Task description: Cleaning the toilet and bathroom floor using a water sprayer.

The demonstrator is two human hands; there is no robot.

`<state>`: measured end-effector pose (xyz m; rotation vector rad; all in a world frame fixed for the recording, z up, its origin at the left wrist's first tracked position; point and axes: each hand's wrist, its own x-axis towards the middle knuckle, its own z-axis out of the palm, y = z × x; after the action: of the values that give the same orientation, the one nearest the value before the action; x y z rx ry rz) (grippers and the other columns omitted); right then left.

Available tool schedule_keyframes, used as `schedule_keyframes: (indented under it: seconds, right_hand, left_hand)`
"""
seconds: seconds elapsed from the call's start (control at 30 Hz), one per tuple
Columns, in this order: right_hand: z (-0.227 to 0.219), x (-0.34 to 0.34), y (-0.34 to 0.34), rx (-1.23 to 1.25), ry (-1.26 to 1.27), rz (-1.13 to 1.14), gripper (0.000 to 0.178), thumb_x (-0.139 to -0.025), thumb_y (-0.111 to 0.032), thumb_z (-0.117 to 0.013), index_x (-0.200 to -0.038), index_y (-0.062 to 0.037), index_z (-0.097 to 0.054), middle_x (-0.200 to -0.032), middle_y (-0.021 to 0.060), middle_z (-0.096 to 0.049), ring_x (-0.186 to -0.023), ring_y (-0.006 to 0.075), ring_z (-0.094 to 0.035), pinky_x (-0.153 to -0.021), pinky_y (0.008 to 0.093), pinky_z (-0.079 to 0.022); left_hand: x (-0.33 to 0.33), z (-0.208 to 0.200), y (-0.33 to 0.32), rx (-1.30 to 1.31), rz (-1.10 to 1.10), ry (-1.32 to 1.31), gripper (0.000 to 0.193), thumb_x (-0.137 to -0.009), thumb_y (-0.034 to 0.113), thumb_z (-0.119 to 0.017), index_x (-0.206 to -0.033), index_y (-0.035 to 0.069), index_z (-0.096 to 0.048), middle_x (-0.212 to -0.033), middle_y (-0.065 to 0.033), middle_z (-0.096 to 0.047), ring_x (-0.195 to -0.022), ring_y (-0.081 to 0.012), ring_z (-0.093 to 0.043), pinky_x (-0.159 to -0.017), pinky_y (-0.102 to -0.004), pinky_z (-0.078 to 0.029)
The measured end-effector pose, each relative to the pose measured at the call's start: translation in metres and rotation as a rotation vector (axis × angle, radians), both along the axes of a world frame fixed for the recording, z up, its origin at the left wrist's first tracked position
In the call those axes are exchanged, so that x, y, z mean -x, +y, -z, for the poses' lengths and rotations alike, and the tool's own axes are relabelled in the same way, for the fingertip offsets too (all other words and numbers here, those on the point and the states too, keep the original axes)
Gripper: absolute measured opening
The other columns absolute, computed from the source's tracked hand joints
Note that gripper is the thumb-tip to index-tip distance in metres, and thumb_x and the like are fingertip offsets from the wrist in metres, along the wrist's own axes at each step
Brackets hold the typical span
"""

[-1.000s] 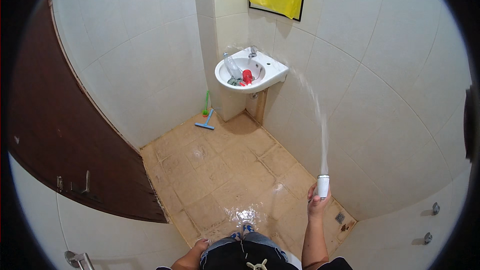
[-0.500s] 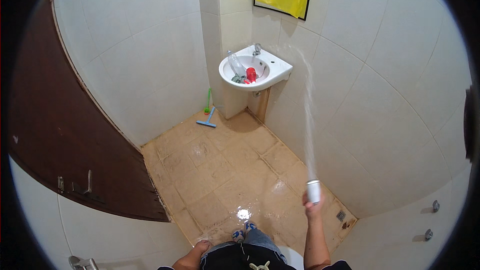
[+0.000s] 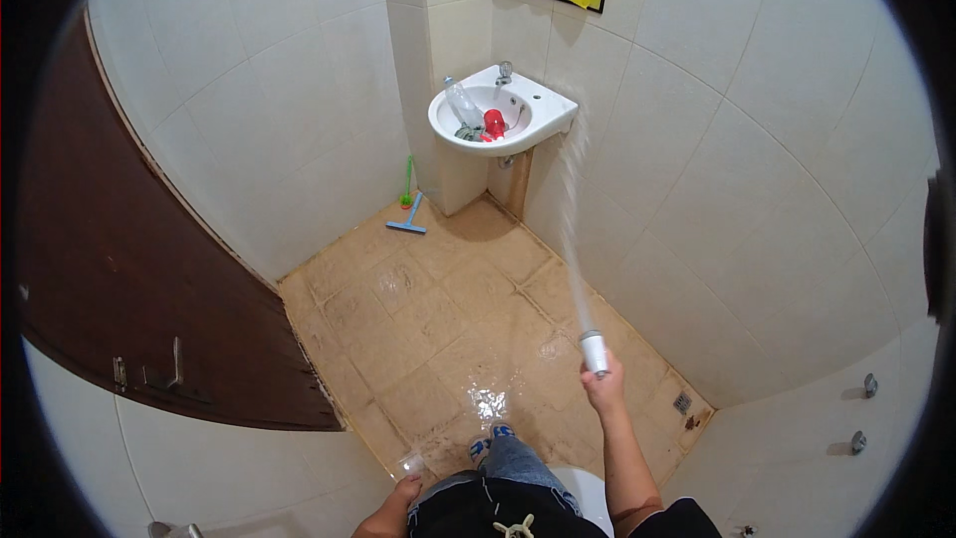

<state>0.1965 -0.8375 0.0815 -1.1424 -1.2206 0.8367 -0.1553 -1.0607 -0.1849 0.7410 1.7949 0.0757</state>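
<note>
My right hand grips a white handheld shower head. A stream of water shoots from it up and away, striking the tiled wall just beside the corner washbasin. Down by my left thigh, my left hand is closed. At its fingertips shows a small pale, see-through thing whose kind I cannot make out. In the basin lie a transparent plastic bottle, a red object and a crumpled greyish-green thing.
A blue squeegee and a green-handled brush are in the far corner. The tan floor tiles look wet. A brown door stands left, a white toilet behind my legs, a floor drain at right.
My right hand with the shower head has moved left, and the water stream now strikes lower, beside the basin's edge. The pale see-through thing now shows at my left hand.
</note>
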Motion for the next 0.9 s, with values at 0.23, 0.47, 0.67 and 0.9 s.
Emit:
schedule_keyframes:
  seconds: [0.23, 0.47, 0.67, 0.9]
  right_hand:
    - [0.019, 0.015, 0.017, 0.196, 0.034, 0.142, 0.033, -0.065, -0.026, -0.062, -0.082, -0.0002, -0.05, -0.058, -0.0031, -0.042, -0.053, 0.0062, -0.038, -0.047, 0.021, -0.033]
    - [0.028, 0.047, 0.006, 0.184, -0.302, -0.14, 0.027, -0.064, -0.018, -0.063, -0.081, -0.0015, -0.05, -0.058, -0.0005, -0.044, -0.053, 0.0076, -0.038, -0.048, 0.023, -0.035]
    - [0.037, 0.033, 0.018, 0.364, -0.287, 0.039, 0.027, -0.066, -0.022, -0.062, -0.08, -0.0018, -0.051, -0.06, -0.0007, -0.045, -0.056, 0.0084, -0.04, -0.051, 0.0232, -0.036]
    - [0.032, 0.059, -0.012, 0.247, -0.148, -0.585, 0.038, -0.064, -0.037, -0.063, -0.072, -0.0035, -0.046, -0.057, -0.0035, -0.043, -0.053, 0.0079, -0.042, -0.047, 0.0213, -0.035]
  left_hand:
    - [0.013, 0.047, -0.024, -0.06, -0.071, -0.037, 0.038, -0.072, 0.011, -0.045, -0.109, 0.003, -0.042, -0.1, -0.014, -0.05, -0.09, -0.0209, -0.049, -0.078, -0.0278, -0.037]
    - [0.007, 0.042, -0.027, 0.001, -0.149, -0.067, 0.037, -0.072, 0.018, -0.044, -0.106, 0.005, -0.046, -0.105, -0.0122, -0.048, -0.098, -0.0212, -0.045, -0.084, -0.0257, -0.032]
    - [0.004, 0.048, -0.032, -0.08, -0.123, -0.064, 0.042, -0.068, 0.015, -0.047, -0.108, 0.004, -0.044, -0.095, -0.012, -0.053, -0.084, -0.0195, -0.05, -0.075, -0.0261, -0.038]
    - [0.001, 0.041, -0.033, -0.062, -0.165, -0.013, 0.039, -0.069, 0.018, -0.048, -0.106, 0.007, -0.047, -0.096, -0.0137, -0.052, -0.086, -0.0204, -0.05, -0.076, -0.0271, -0.038]
